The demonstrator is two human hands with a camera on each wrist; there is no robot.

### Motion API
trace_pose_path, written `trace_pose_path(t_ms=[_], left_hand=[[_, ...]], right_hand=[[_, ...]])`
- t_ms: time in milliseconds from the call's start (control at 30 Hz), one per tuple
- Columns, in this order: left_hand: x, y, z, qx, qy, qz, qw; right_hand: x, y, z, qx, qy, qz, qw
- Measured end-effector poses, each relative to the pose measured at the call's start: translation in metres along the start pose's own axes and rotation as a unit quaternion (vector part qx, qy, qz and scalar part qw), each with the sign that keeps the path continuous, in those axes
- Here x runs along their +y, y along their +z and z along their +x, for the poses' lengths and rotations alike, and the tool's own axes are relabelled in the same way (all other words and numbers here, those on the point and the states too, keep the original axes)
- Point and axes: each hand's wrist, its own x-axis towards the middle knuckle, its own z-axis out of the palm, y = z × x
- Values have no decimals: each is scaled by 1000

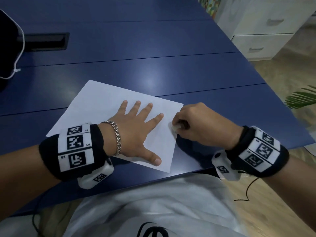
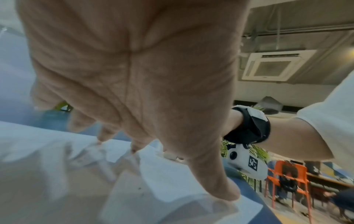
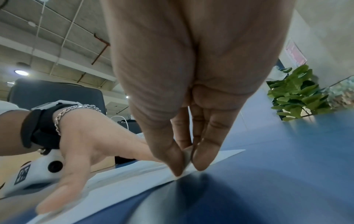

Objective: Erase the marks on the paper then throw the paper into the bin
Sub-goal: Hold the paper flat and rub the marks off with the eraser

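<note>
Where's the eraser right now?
In the head view, the eraser is pinched in the right hand, at the right edge of the paper.

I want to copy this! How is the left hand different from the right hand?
The left hand lies flat with fingers spread, pressing the paper down; the right hand is curled, pinching a small white eraser at the paper's edge. The left wrist has a silver bracelet; the right has none. Both wear black-and-white wristbands.

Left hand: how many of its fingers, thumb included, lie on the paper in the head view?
5. The left hand lies spread on the paper: four fingers point away from the person, and the thumb lies near the paper's near edge. None looks hidden.
</note>
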Motion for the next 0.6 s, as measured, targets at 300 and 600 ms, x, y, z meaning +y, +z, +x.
trace_pose_path(t_ms=[300, 600], left_hand=[[-6, 3, 13, -42, 35, -51, 997], [-6, 5, 17, -40, 20, -57, 997]], right_hand=[[-8, -1, 6, -11, -25, 0, 1000], [-38, 10, -20, -105, -90, -3, 990]])
